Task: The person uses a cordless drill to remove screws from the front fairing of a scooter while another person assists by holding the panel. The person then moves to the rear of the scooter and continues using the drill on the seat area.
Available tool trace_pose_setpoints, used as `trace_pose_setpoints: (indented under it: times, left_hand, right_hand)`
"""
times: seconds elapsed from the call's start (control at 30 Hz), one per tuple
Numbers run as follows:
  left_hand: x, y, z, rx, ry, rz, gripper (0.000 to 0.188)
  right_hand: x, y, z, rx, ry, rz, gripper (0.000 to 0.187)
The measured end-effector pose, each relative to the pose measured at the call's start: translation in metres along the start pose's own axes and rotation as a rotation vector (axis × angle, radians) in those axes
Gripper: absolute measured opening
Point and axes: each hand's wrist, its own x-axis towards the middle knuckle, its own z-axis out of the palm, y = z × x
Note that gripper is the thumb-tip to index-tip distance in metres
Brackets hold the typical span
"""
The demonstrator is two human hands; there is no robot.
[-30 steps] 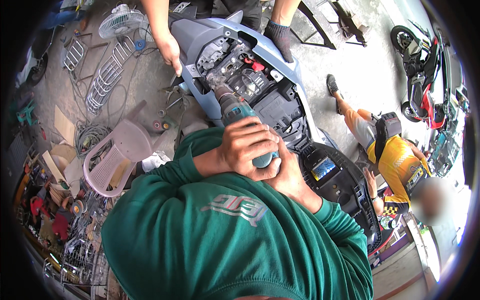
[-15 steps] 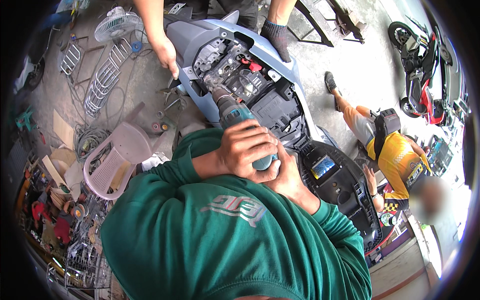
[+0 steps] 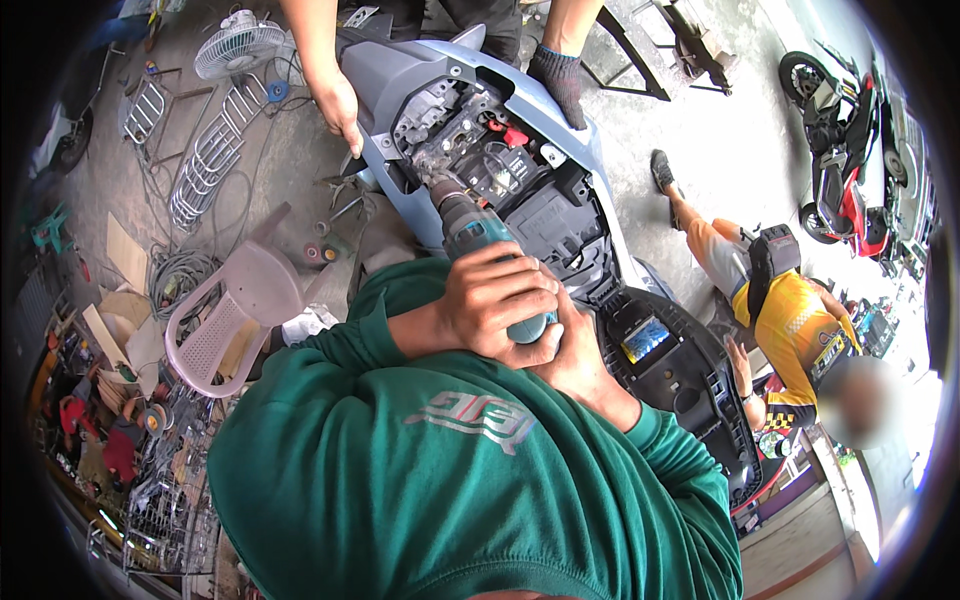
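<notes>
My left hand (image 3: 503,296) is closed over the back of a teal and black power drill (image 3: 480,232). Lower down, my right hand (image 3: 578,352) is wrapped around the drill too, its fingers partly hidden. The drill's chuck points away from me into the open under-seat bay of a blue-grey scooter (image 3: 590,150), by a dusty metal bracket. Whether the bit touches metal cannot be made out. Beside the chuck sit a black battery (image 3: 508,170) and a red terminal cover (image 3: 515,137). Across from me, a co-worker's bare hand (image 3: 338,110) and gloved hand (image 3: 558,85) rest on the scooter's tail panels.
The scooter's raised seat (image 3: 690,400) lies right of my right forearm. A pink plastic chair (image 3: 235,320) stands at my left, near a fan (image 3: 240,48), metal racks (image 3: 208,180) and coiled cable (image 3: 185,285). A person in yellow (image 3: 790,320) is at the right, near parked motorcycles (image 3: 840,150).
The whole view has shifted slightly. Both my hands keep their hold on the drill, and its chuck stays at the same spot in the bay. The co-worker's hands remain on the panels.
</notes>
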Motion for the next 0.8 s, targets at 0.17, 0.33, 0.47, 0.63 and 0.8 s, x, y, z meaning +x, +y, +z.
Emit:
trace_pose_setpoints:
  times: [0.17,0.33,0.47,0.63,0.8]
  left_hand:
    - [-0.0008,0.0004,0.0006,-0.008,-0.001,-0.009,0.026]
    - [-0.0009,0.0,-0.0003,0.001,-0.011,-0.002,0.026]
    - [-0.0003,-0.0015,0.0004,0.01,0.003,0.006,0.027]
    - [0.0016,-0.0023,0.0004,0.0,0.001,-0.01,0.027]
    - [0.0042,-0.0031,0.002,-0.005,-0.011,-0.023,0.027]
  right_hand:
    - [-0.0015,0.002,-0.0003,-0.003,-0.01,0.023,0.095]
    - [-0.0004,0.0021,0.0,0.009,0.014,-0.036,0.095]
    - [0.0025,-0.0005,-0.0029,0.014,0.011,-0.037,0.094]
    - [0.0042,-0.0039,-0.0075,0.029,-0.014,0.002,0.094]
    - [0.0063,-0.0022,-0.0075,0.006,-0.002,-0.01,0.094]
